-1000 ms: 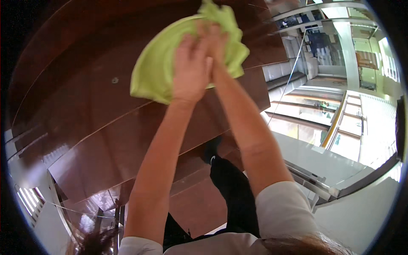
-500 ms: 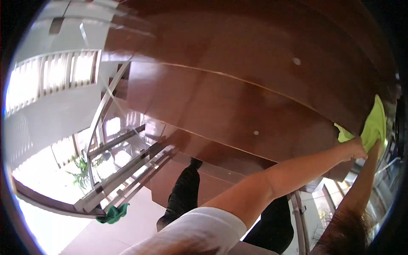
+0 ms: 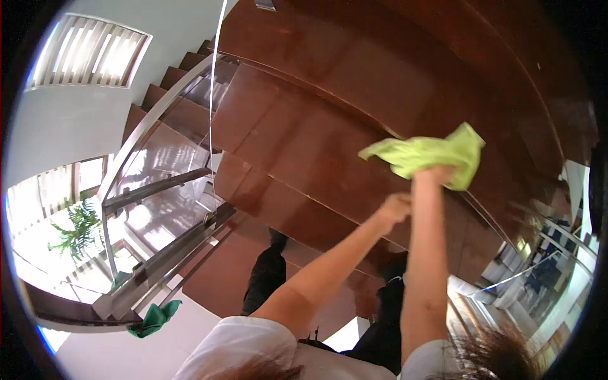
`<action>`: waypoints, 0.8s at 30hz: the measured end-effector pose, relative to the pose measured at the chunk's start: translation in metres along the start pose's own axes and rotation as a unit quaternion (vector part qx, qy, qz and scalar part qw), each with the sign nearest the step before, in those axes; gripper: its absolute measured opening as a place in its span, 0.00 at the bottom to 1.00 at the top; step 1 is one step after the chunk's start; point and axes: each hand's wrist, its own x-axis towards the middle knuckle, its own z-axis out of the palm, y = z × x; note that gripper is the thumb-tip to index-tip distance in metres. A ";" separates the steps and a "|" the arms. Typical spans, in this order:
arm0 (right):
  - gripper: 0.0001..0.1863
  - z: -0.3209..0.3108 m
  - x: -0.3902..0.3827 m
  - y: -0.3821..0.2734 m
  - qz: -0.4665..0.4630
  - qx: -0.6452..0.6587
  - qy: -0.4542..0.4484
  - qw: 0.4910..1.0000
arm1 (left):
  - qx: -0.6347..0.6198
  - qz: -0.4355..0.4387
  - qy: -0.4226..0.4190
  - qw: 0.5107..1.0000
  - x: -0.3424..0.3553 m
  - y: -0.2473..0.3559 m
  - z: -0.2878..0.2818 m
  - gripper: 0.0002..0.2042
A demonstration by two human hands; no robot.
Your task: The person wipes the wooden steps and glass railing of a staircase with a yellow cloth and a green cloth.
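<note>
My right hand (image 3: 438,173) grips a lime-green cloth (image 3: 453,153), which drapes loosely over and around the fingers, hiding some of them. The cloth is above the glossy reddish-brown stair steps (image 3: 304,133); whether it touches the surface cannot be told. Just left of the right wrist, my left hand (image 3: 397,208) is closed in a loose fist, with nothing showing in it and apart from the cloth. Both bare forearms reach forward over the steps.
On the left runs a metal stair railing (image 3: 158,117) with a dark green cloth (image 3: 154,318) hanging at its lower end. A white cord (image 3: 211,95) hangs beside it. A leafy plant (image 3: 79,228) stands beyond. My dark-trousered leg (image 3: 266,278) is on a lower step. More railing (image 3: 563,234) lies right.
Both hands have moved left from the far right side, bringing the lime-green cloth over the middle of the steps. My left hand has come away from the cloth. The view has shifted.
</note>
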 end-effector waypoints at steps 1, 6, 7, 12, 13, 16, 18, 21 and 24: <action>0.34 0.031 -0.006 0.017 -0.023 0.037 0.049 0.998 | -0.045 0.021 0.075 0.996 -0.004 0.026 -0.005 0.11; 0.29 0.168 -0.112 0.082 0.148 0.024 0.059 0.987 | -0.341 0.256 0.187 0.885 -0.043 0.152 -0.096 0.17; 0.28 0.183 -0.117 0.085 0.166 0.003 0.041 0.985 | -0.376 0.261 0.153 0.876 -0.044 0.169 -0.106 0.20; 0.26 0.168 -0.116 0.070 0.331 -0.126 -0.160 0.921 | -0.367 0.297 0.043 0.881 -0.047 0.197 -0.153 0.26; 0.30 0.152 -0.105 0.061 0.292 -0.136 -0.237 0.916 | -0.352 0.287 0.038 0.890 -0.041 0.202 -0.144 0.26; 0.35 0.137 -0.122 0.012 0.229 -0.405 -0.245 0.851 | -0.259 0.261 0.138 0.920 -0.028 0.210 -0.132 0.31; 0.21 0.139 -0.133 -0.014 0.054 -0.515 -0.210 0.829 | -0.186 0.291 0.272 0.898 -0.012 0.217 -0.129 0.31; 0.14 0.105 -0.072 -0.026 -0.482 -0.620 -0.156 0.599 | -0.114 0.427 0.415 0.795 0.008 0.241 -0.142 0.29; 0.27 0.067 -0.011 -0.049 -0.494 -0.746 -0.028 0.446 | -0.158 0.320 0.507 0.784 0.016 0.269 -0.142 0.29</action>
